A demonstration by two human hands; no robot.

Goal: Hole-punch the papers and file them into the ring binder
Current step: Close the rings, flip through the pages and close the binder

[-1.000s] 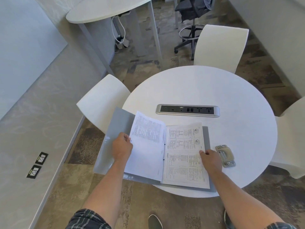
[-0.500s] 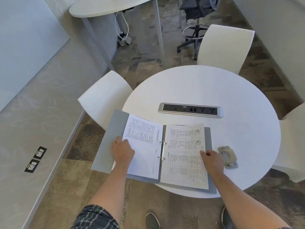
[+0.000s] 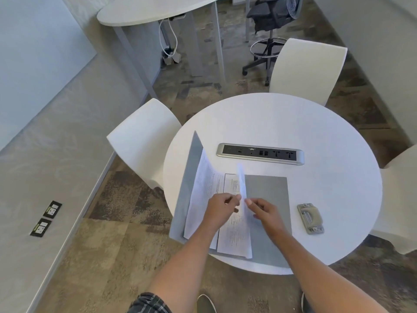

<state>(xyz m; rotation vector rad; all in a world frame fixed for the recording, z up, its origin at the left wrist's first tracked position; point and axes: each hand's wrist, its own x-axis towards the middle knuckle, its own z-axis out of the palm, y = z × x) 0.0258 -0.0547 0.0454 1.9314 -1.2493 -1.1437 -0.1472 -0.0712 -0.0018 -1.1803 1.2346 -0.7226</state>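
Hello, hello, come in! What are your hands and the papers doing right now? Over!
Left hand and right hand both pinch a standing sheet. Ring binder open on table. Hole punch lies apart, right side; nothing in the way.

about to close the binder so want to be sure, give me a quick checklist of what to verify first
1. Sheet mid-turn laid flat on the left pile: not ok, it stands on edge between both hands.
2. Left hand and right hand clear of the covers: not ok, both over the ring binder.
3. Rings snapped shut: cannot tell, papers and hands hide them.
4. Right cover bare of pages: ok.
5. Hole punch clear of the binder: ok, apart on the table.
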